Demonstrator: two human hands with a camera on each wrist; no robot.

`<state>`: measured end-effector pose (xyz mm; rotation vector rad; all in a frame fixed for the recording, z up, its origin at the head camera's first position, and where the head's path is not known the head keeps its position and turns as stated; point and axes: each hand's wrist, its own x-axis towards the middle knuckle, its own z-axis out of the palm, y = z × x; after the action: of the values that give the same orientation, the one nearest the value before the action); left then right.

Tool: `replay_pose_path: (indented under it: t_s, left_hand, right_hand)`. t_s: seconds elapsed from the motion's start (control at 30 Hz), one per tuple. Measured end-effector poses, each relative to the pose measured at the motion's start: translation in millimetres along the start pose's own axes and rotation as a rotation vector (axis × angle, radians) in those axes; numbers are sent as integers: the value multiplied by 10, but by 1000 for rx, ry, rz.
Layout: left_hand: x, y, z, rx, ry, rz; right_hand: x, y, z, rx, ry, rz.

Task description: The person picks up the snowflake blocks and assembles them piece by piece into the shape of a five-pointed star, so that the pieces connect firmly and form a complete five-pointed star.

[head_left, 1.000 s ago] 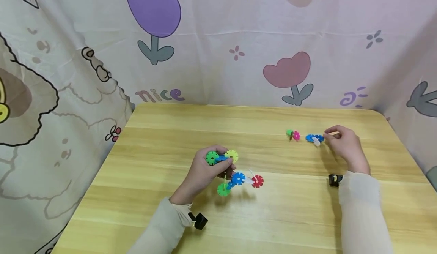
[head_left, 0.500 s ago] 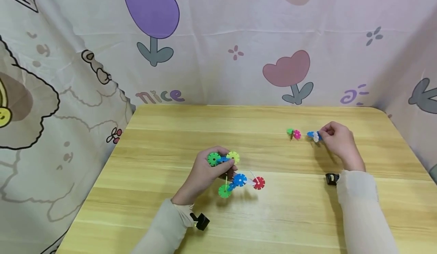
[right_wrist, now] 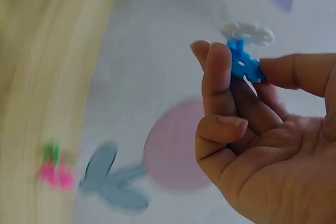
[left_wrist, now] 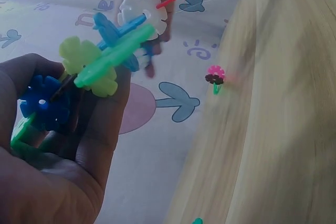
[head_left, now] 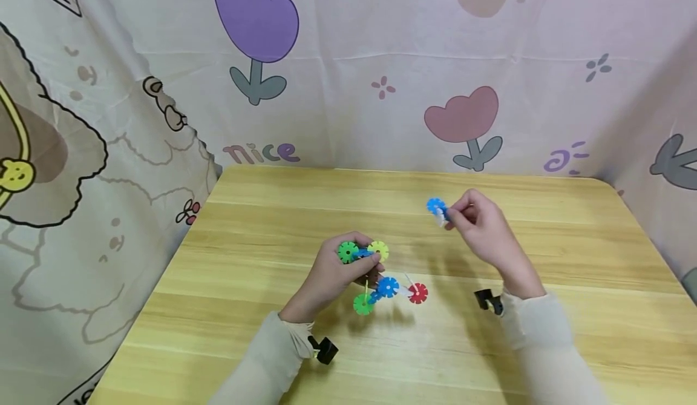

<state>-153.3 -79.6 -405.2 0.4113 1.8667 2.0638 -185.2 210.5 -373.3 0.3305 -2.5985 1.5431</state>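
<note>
My left hand (head_left: 337,272) grips a built chain of notched plastic snowflake discs (head_left: 388,287) above the middle of the table. Green, yellow, blue, white and red discs show in it; the palm and fingers hide part of it. Further back and to the right, my right hand (head_left: 487,232) is raised over the table. Its thumb and fingers pinch a small joined piece of blue and white snowflake discs (right_wrist: 245,67), whose white disc lies uppermost in the right wrist view. The two pieces are apart in the head view.
A small pink, brown and green disc cluster (left_wrist: 215,77) rests on the wooden table (head_left: 261,211); my right hand hides it in the head view. A patterned cloth (head_left: 348,108) hangs behind the table. Black wrist cameras (head_left: 325,350) sit at both wrists.
My right hand has taken hold of the blue and white disc piece, lifted it off the table and carried it left. My left hand has stayed nearly still with its chain.
</note>
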Motion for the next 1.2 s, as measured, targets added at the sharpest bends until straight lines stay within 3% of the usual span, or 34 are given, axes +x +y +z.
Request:
replay_pose_path:
  t_s: [0.2,0.33,0.47,0.63,0.9,1.2]
  left_hand:
    - [7,-2,6,1,4,4]
    - [0,-5,-8,0,10,7]
    - [-7,1,-16,-10,15,7]
    - [-9,18,-27,0,15,15]
    - [-10,22,-56,21,11,32]
    - [-15,47,-60,62,3,74]
  right_hand:
    - [-83,-304,346,196,-45,-103]
    - [-121,-424,498,297,-82,-98]
    - [-151,-455,578,392,-142,-65]
    - [-161,-421,576,490,-239,-104]
    - [-146,-330,530,513,-389,-151]
    - [-167,-377,581,437,-323,-189]
